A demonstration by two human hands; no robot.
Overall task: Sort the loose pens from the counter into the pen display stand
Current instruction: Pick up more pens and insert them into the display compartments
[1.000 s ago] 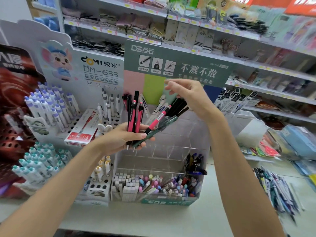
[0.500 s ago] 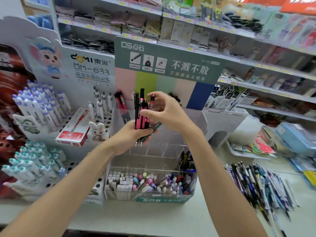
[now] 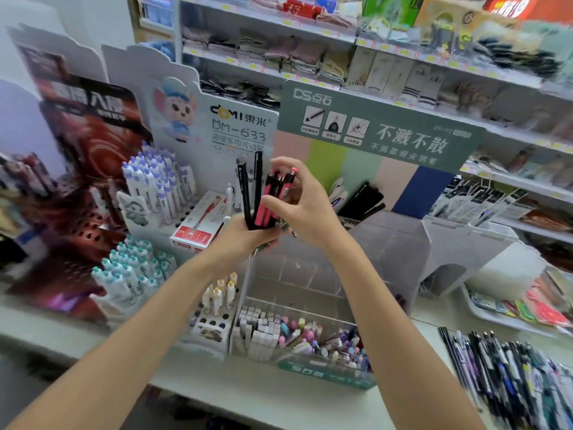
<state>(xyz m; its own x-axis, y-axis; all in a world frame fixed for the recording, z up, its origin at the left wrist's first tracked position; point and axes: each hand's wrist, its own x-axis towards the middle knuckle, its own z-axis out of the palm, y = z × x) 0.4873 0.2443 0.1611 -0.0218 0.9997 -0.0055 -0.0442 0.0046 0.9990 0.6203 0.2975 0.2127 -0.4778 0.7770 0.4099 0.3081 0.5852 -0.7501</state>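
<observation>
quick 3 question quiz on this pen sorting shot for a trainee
1. True or false: the left hand holds pens upright.
2. The right hand pinches pens of which colour? A pink B yellow C white
3. Fill in: the loose pile lies on the counter to the ____ of the stand.
Key: 1 true; 2 A; 3 right.

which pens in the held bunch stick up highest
The two black pens on the bunch's left side, gripped by the left hand; their tops rise above the pink pens that the right hand pinches.
</observation>
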